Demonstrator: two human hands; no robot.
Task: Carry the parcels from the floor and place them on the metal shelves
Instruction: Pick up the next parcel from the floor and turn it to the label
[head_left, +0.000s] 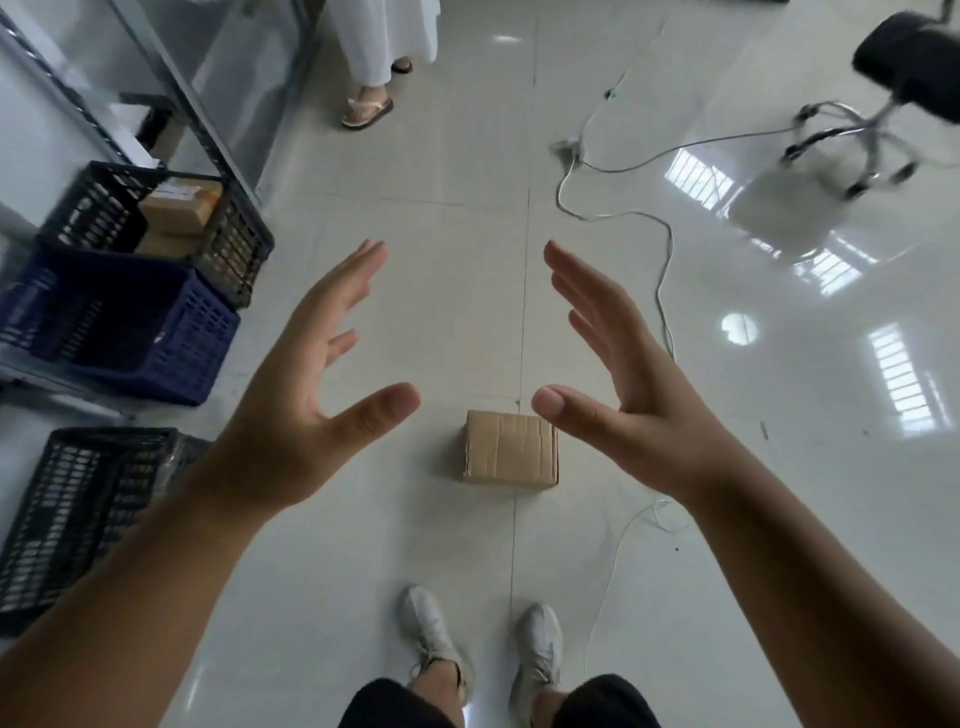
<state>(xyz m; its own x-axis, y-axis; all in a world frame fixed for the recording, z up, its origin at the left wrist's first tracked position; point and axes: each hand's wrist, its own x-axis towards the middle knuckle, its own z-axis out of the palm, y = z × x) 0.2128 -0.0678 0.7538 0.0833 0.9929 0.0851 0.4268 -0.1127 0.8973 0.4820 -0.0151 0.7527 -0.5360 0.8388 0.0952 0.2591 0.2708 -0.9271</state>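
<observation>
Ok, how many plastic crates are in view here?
3, all at left: a black crate holding brown boxes on the shelf, a blue crate right in front of it, and another black crate nearest the camera. More may sit out of frame.

Bright, even daylight fills the room, and window reflections glare white on the glossy floor tiles (779, 312) at right. The wide lens bends the edges, where the stool (883, 104) and metal shelves (171, 88) smear with blur; shadows stay faint.
</observation>
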